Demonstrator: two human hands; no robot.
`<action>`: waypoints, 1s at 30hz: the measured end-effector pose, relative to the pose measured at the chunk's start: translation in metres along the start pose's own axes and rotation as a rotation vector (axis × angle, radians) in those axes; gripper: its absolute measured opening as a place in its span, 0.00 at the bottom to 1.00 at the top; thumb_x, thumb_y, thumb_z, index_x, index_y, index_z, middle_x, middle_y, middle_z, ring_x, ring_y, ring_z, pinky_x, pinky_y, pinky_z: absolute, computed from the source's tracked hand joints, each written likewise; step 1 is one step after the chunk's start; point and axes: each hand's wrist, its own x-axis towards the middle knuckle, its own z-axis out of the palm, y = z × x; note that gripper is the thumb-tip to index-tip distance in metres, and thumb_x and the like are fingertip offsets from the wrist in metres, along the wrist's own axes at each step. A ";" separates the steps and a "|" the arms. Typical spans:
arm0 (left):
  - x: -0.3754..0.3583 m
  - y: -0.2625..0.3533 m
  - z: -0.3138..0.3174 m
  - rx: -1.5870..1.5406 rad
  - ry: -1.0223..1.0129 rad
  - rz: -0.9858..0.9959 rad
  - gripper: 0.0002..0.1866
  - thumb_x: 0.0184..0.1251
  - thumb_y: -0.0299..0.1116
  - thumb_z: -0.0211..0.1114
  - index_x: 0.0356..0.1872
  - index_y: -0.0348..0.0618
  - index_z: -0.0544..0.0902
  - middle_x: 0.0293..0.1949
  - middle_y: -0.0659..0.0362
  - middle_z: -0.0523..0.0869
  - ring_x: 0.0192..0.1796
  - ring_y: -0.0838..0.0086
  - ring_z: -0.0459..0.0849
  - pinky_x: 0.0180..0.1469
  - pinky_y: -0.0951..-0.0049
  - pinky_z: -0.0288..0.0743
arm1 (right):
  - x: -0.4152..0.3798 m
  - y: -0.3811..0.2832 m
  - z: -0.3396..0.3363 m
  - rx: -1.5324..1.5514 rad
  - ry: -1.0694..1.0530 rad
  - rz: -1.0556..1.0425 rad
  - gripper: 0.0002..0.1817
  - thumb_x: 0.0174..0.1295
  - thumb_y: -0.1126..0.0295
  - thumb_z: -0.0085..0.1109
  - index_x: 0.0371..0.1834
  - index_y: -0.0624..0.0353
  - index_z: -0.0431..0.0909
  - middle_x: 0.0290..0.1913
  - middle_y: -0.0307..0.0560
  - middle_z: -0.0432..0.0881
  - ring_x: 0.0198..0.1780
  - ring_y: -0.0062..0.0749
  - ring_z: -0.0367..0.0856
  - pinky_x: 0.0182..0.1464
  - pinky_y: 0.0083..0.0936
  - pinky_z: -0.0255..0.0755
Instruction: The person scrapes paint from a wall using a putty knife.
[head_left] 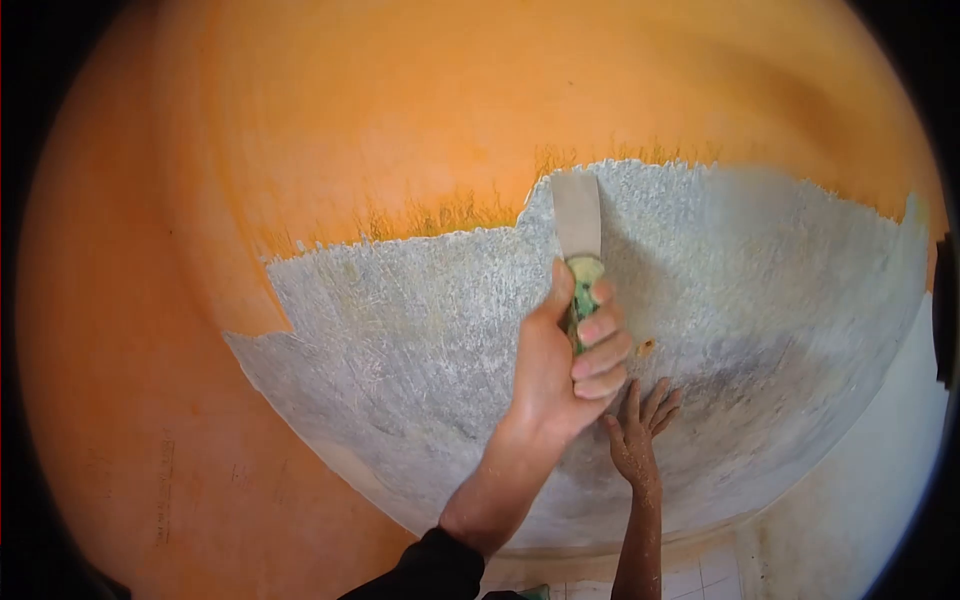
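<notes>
A putty knife with a wide flat blade and a green and cream handle is held upright in my left hand, fingers wrapped round the handle and thumb along its side. Its blade tip lies at the ragged upper edge of a bare grey patch on the wall. Above that edge the orange paint remains on the surface. Lower and to the right, my right hand rests with spread fingers on the grey patch, holding nothing.
Orange wall continues down the left side. White wall shows at lower right, and pale tiles lie at the bottom. A dark object stands at the right edge.
</notes>
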 end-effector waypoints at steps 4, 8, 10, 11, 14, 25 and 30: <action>-0.003 0.000 -0.007 -0.030 -0.001 -0.008 0.23 0.81 0.55 0.40 0.40 0.48 0.74 0.23 0.68 0.67 0.15 0.84 0.59 0.11 0.84 0.53 | -0.004 -0.004 -0.004 -0.011 -0.015 0.002 0.38 0.73 0.46 0.47 0.81 0.48 0.48 0.81 0.61 0.23 0.78 0.64 0.10 0.71 0.62 0.07; -0.002 0.007 -0.003 0.019 -0.008 -0.030 0.23 0.81 0.55 0.40 0.40 0.47 0.74 0.23 0.68 0.67 0.15 0.84 0.58 0.11 0.84 0.52 | -0.002 -0.006 -0.007 0.004 -0.027 0.019 0.39 0.72 0.47 0.48 0.81 0.49 0.48 0.81 0.61 0.23 0.78 0.63 0.11 0.72 0.63 0.07; 0.014 0.010 0.015 0.032 0.011 -0.010 0.23 0.81 0.55 0.40 0.40 0.48 0.74 0.23 0.68 0.67 0.15 0.84 0.58 0.11 0.83 0.51 | -0.002 -0.009 -0.006 0.010 -0.017 0.019 0.39 0.72 0.47 0.48 0.81 0.49 0.48 0.81 0.61 0.23 0.78 0.63 0.11 0.72 0.63 0.08; 0.013 0.007 0.015 0.048 0.035 0.016 0.24 0.81 0.56 0.39 0.40 0.47 0.74 0.23 0.68 0.67 0.15 0.84 0.58 0.11 0.83 0.50 | -0.003 -0.008 -0.007 0.009 -0.008 0.021 0.39 0.73 0.47 0.48 0.81 0.49 0.48 0.81 0.61 0.23 0.78 0.63 0.12 0.72 0.63 0.08; -0.012 -0.005 -0.010 -0.031 0.003 -0.042 0.24 0.81 0.55 0.39 0.40 0.47 0.74 0.23 0.68 0.67 0.15 0.84 0.59 0.11 0.83 0.51 | -0.005 -0.008 0.000 0.041 0.021 0.023 0.39 0.73 0.48 0.48 0.81 0.49 0.47 0.81 0.61 0.23 0.78 0.63 0.12 0.72 0.63 0.08; -0.010 0.033 -0.011 -0.032 -0.071 -0.179 0.23 0.80 0.57 0.40 0.38 0.48 0.72 0.22 0.69 0.67 0.14 0.85 0.59 0.10 0.85 0.49 | -0.005 0.010 0.004 -0.005 0.008 -0.022 0.41 0.72 0.47 0.49 0.81 0.51 0.44 0.81 0.62 0.22 0.78 0.65 0.10 0.71 0.64 0.07; -0.004 0.035 -0.003 -0.140 -0.097 -0.201 0.23 0.80 0.57 0.41 0.38 0.48 0.72 0.22 0.68 0.67 0.14 0.83 0.60 0.10 0.84 0.50 | -0.007 0.006 0.007 0.027 0.028 -0.012 0.41 0.72 0.45 0.48 0.81 0.50 0.43 0.81 0.61 0.22 0.78 0.65 0.10 0.71 0.64 0.07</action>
